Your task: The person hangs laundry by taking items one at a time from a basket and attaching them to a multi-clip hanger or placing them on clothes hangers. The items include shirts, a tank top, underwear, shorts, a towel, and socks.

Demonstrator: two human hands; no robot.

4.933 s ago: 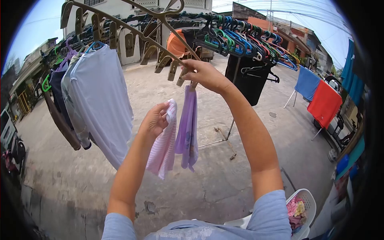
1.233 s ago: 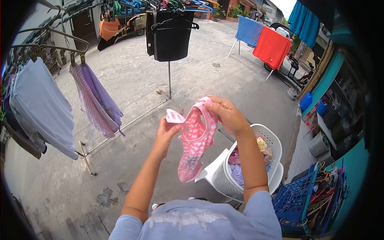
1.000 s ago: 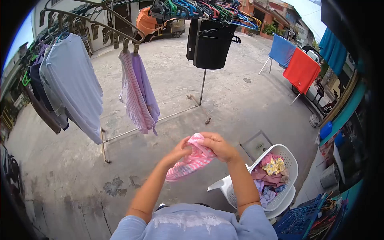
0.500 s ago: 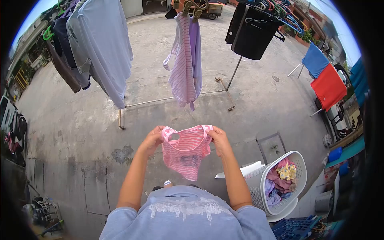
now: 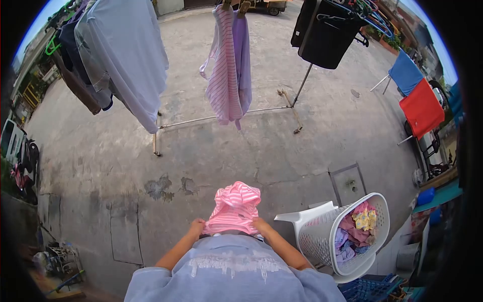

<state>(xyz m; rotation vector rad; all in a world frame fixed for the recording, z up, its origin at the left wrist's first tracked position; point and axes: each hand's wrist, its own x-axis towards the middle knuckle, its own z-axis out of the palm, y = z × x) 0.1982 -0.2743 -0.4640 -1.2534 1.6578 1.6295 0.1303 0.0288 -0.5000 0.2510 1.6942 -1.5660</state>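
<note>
A pink and white striped garment (image 5: pixel 234 207) is stretched between my two hands, close to the front of my blue shirt. My left hand (image 5: pixel 197 227) pinches its lower left edge, and my right hand (image 5: pixel 260 226) grips the lower right edge. The upper part of the cloth is bunched and flops away from me. To my right, a white perforated basket (image 5: pixel 317 239) lies tilted on a white chair (image 5: pixel 294 216), with pink, yellow and purple clothes (image 5: pixel 354 226) inside.
Ahead, shirts (image 5: pixel 126 55) hang at the left of a rack, striped and purple garments (image 5: pixel 229 70) at its middle, and black clothing (image 5: pixel 329 35) at its right. The rack's metal base bar (image 5: pixel 211 117) runs near the ground. Red cloth (image 5: pixel 421 117) hangs farther right.
Both hands have come down and closer to my body with the pink garment. It was held up by its top edge; now its upper part is bunched. The view has shifted slightly.
</note>
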